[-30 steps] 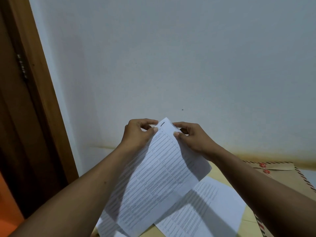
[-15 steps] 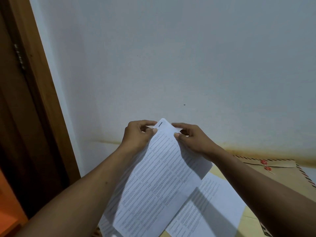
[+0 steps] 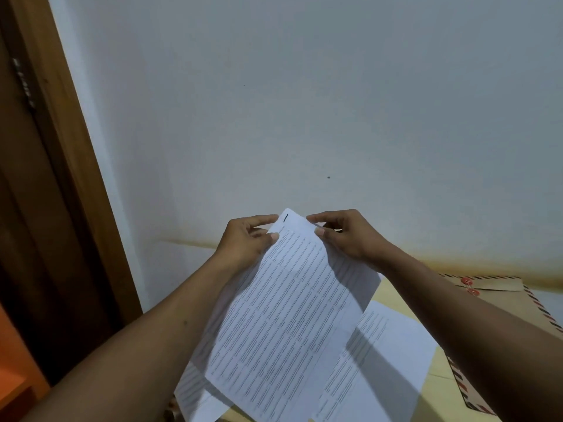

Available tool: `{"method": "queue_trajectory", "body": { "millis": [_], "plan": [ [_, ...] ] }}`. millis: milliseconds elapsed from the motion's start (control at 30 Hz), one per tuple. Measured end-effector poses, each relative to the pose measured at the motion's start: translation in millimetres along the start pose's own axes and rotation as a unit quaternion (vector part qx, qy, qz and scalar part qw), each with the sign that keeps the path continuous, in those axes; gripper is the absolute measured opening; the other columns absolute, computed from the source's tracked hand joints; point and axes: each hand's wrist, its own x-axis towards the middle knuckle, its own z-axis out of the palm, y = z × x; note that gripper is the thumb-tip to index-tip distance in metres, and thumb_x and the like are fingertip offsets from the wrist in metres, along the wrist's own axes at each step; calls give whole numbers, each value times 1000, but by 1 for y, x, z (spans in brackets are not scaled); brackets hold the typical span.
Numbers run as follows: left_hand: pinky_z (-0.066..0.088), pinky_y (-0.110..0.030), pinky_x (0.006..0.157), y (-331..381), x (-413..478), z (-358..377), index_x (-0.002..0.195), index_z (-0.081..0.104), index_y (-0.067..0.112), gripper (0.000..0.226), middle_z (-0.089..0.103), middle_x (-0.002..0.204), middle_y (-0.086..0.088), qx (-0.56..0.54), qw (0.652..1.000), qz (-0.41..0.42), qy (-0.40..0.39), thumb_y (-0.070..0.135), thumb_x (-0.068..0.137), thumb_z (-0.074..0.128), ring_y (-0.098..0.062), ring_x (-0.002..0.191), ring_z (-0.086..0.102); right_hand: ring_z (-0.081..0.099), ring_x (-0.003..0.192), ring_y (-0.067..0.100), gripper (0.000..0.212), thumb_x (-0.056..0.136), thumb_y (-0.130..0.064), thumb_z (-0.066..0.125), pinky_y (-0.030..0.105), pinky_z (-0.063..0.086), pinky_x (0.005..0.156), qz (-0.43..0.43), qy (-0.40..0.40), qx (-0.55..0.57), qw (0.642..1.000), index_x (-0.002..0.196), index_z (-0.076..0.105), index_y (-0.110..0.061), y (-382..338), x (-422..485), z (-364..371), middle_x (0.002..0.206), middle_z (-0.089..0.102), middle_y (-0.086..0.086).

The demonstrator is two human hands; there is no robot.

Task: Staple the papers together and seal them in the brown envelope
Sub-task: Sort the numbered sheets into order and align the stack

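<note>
I hold a set of printed white papers (image 3: 289,315) up in front of me, tilted, with one corner at the top. A dark staple (image 3: 285,218) sits in that top corner. My left hand (image 3: 246,242) pinches the papers' left edge just below the corner. My right hand (image 3: 344,236) pinches the right edge at the same height. Another printed sheet (image 3: 384,357) lies flat on the surface underneath. The brown envelope (image 3: 499,300), with red string buttons and a striped border, lies at the right, partly hidden by my right forearm.
A pale yellow surface (image 3: 387,293) carries the sheet and envelope. A white wall (image 3: 304,102) rises close behind it. A brown wooden door frame (image 3: 61,132) runs down the left, with an orange object (image 3: 12,376) at the bottom left corner.
The held papers and both hands have stayed almost still; the view has shifted slightly, so the envelope appears a little lower and further right.
</note>
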Motion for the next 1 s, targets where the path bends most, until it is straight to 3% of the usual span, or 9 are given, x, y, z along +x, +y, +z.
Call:
{"method": "queue_trajectory", "body": {
  "millis": [67,167,300,367,500,700,833,933,1000],
  "plan": [
    [61,-34,91,-9,2,1,124,74,24,36,80,101,-10,5,1000,-12,2,8,91,76,-22,91,78,71,98,9,26,96,-18,60,33,54,97,19,-21,19,999,117,74,-26,2,-3,2,103,77,-2],
    [59,-27,88,-26,4,-1,115,76,28,30,78,102,-10,37,999,-34,-15,10,91,77,-19,91,76,67,74,4,20,98,-22,60,21,52,73,84,-38,54,994,111,75,-22,15,-10,4,89,75,-4],
    [52,-24,80,-59,2,-3,103,78,34,27,73,82,-5,94,991,-71,-65,11,88,79,-14,79,69,64,68,14,16,97,-22,60,25,52,57,175,-48,-5,983,104,73,-15,62,-26,6,87,74,8],
    [47,-22,77,-77,-1,0,99,79,32,27,66,76,1,108,987,-87,-86,7,87,79,-13,77,64,64,76,12,18,93,-19,63,22,48,65,192,-51,-95,976,107,74,-14,90,-39,11,94,74,5],
    [49,-18,72,-102,-12,12,104,79,18,26,65,78,-7,81,982,-131,-108,-1,87,77,-15,76,64,61,114,21,34,92,-28,64,28,46,91,236,-74,-208,946,124,65,-19,130,-65,22,126,66,4],
    [50,-25,92,-125,-11,34,100,81,18,27,60,68,-1,49,983,-138,-112,-4,85,78,-18,86,65,45,132,26,58,88,-43,63,43,37,103,285,-72,-310,904,141,44,-32,140,-78,36,140,52,0],
    [52,-27,83,-132,-12,32,98,81,22,28,64,77,-7,62,980,-141,-125,-1,84,80,-19,84,66,47,130,24,47,92,-38,55,43,38,103,234,-59,-300,923,138,49,-32,135,-72,47,137,55,-1],
    [51,-20,75,-132,-12,18,102,81,19,27,65,78,-8,65,980,-154,-108,-2,85,79,-18,83,66,53,125,23,38,94,-33,56,41,44,101,170,-74,-249,951,131,57,-27,120,-60,62,134,60,-1],
    [53,-21,80,-131,-11,2,101,81,19,27,68,80,-9,77,980,-155,-94,-2,85,79,-19,85,68,56,122,22,36,93,-31,60,37,46,99,145,-80,-201,965,128,61,-22,106,-49,78,131,63,-1]
  ]
}}
